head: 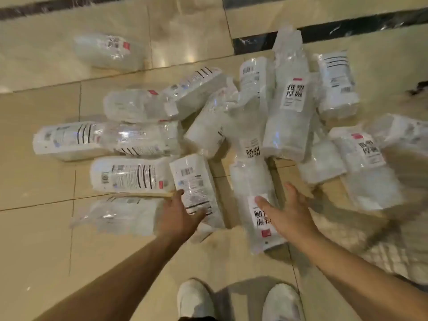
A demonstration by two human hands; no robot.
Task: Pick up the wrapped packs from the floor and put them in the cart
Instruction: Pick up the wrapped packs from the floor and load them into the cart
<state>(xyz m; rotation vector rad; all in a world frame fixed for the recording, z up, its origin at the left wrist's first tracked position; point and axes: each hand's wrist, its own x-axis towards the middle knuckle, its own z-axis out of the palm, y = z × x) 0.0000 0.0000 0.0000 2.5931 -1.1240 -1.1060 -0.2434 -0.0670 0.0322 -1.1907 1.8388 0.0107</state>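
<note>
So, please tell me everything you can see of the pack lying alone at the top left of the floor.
The lone pack is a long bundle in clear, glossy plastic wrap, its pale contents blurred. A white printed label with a small red mark sits near its right end. It lies flat on the beige floor tiles, angled slightly, apart from the main pile. Nothing touches it except the floor; neither hand is near it.

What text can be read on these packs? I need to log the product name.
Upright pack: large black Chinese characters under a red tag, too blurred to quote.
Right pack: same label, blurred.
Pack under the right hand: same label, upside down, partly covered.
Pack at the left hand: barcode, small print, unreadable.
</note>
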